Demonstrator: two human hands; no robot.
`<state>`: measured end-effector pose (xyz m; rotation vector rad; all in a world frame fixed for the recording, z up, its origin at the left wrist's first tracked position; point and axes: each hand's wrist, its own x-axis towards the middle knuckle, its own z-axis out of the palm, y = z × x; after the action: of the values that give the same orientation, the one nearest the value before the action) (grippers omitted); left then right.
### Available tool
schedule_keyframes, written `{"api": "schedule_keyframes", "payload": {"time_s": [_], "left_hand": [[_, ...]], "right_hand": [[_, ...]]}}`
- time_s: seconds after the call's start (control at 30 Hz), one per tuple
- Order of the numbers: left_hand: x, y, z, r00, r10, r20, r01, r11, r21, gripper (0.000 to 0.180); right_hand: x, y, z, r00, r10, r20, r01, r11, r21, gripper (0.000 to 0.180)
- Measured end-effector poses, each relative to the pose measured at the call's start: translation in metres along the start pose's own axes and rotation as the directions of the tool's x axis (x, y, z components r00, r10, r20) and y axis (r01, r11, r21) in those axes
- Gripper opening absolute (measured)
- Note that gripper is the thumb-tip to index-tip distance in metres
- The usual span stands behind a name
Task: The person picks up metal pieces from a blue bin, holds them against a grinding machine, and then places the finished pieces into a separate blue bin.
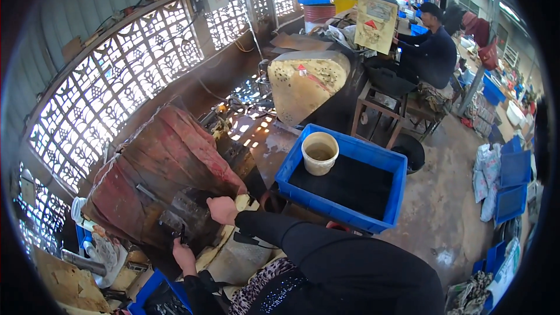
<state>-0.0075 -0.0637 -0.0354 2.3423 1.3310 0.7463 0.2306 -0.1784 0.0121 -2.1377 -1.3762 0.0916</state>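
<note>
So both hands are right in at the machine here, which is the bit that makes me nervous. The right hand [222, 209] is balled into a loose fist against the dark metal block of the press [189, 210], just under the edge of the faded red cloth cover [166, 163] draped over the whole machine; I can't tell whether it's actually gripping a part or only resting there, the fingers are curled out of sight. The left hand [182, 255] is lower, reaching up toward the same dark metal area with the fingers closed around something small and dark, too small to say what. Main risk as I see it: both hands sit close to the working gap, so if the machine cycles while either one is in there, that's a pinch. The hanging cloth also droops right above the right hand and could snag or hide what the fingers are doing. To the right, a blue plastic crate [373, 157] with dark contents sits near the person's right elbow, with a cream bucket [319, 153] of murky liquid standing in its corner; a careless swing of the black sleeve [274, 230] could tip that. Another person [430, 49] works seated at a bench well apart, at the back.
</note>
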Motion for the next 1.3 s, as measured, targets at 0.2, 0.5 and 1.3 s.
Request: {"api": "schedule_keyframes", "payload": {"time_s": [0.2,0.5,1.3], "left_hand": [[0.005,0.0,0.003,1.0,-0.018,0.009,0.018,1.0,-0.024,0.029],[-0.002,0.014,0.001,0.998,-0.051,0.022,0.05,0.996,0.073,0.027],[-0.016,0.041,-0.02,0.987,-0.046,-0.156,0.053,0.998,0.036,0.02]], "right_hand": [[0.006,0.007,0.0,0.995,0.051,0.084,-0.05,0.999,-0.016,0.025],[0.005,0.018,-0.002,0.993,0.076,0.085,-0.079,0.996,0.034,0.025],[0.146,-0.154,-0.022,0.947,-0.295,-0.125,0.303,0.952,0.049,0.034]]}}
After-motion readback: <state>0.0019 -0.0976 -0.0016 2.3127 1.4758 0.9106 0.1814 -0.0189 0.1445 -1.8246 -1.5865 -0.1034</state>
